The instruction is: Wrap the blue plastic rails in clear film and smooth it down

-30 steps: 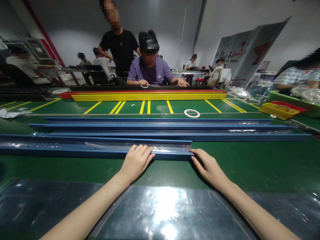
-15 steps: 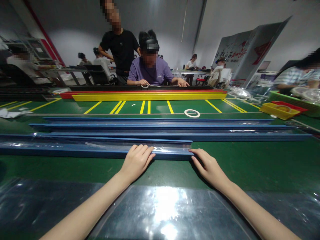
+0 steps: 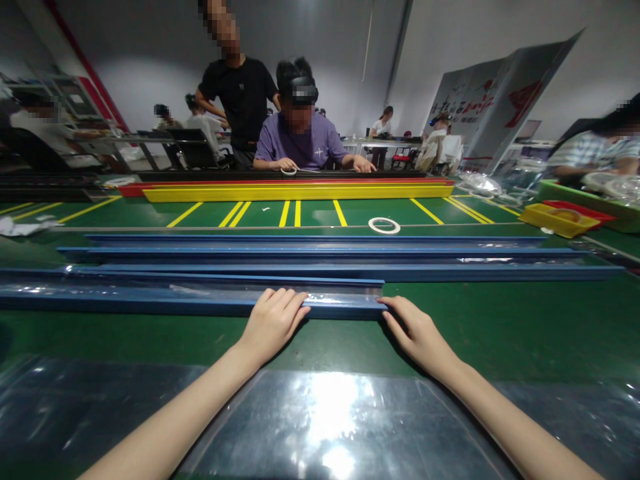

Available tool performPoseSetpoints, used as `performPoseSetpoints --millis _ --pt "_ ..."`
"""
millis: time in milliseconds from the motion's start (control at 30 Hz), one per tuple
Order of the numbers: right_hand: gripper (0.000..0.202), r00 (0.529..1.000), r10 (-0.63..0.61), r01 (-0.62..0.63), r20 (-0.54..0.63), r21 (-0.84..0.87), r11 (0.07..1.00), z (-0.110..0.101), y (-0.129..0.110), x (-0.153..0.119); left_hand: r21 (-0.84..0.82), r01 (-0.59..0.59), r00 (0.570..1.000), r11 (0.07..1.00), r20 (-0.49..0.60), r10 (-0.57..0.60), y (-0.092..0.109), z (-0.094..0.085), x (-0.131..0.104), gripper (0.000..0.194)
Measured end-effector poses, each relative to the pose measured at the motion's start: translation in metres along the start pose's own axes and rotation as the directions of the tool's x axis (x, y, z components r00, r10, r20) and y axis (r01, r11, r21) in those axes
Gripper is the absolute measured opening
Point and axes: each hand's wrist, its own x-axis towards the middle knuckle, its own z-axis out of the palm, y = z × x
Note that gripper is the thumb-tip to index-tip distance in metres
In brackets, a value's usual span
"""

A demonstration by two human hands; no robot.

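A long blue channel [image 3: 340, 309] with a clear film inside lies across the green table in front of me. My left hand [image 3: 277, 320] is closed over its near wall, fingers over the top edge and thumb along the front. At the channel's right end, my right hand [image 3: 413, 327] holds the near corner between fingertips and thumb. Just behind lie more blue channels [image 3: 450, 274], roughly parallel to it. The left end of the held channel runs out of view.
Beyond the blue channels lies a white tape roll [image 3: 384, 225]. Yellow channels [image 3: 300, 194] and red ones lie farther back, near a co-worker in purple [image 3: 320, 143]. A yellow bin [image 3: 555, 221] stands at right. A shiny clear sheet [image 3: 240, 427] covers the table's near side.
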Motion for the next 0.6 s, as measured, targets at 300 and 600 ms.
performPoseSetpoints --millis 300,600 --pt "0.023 1.000 0.013 -0.013 -0.004 -0.001 1.000 0.0010 -0.0003 -0.0001 0.008 -0.002 1.000 1.000 -0.004 0.002 -0.0001 0.0000 0.0005 0.024" --pt "0.023 1.000 0.002 -0.002 -0.001 0.010 1.000 0.0005 -0.0003 -0.0004 0.038 0.002 1.000 0.999 0.008 -0.002 0.0008 0.0000 -0.0002 0.026"
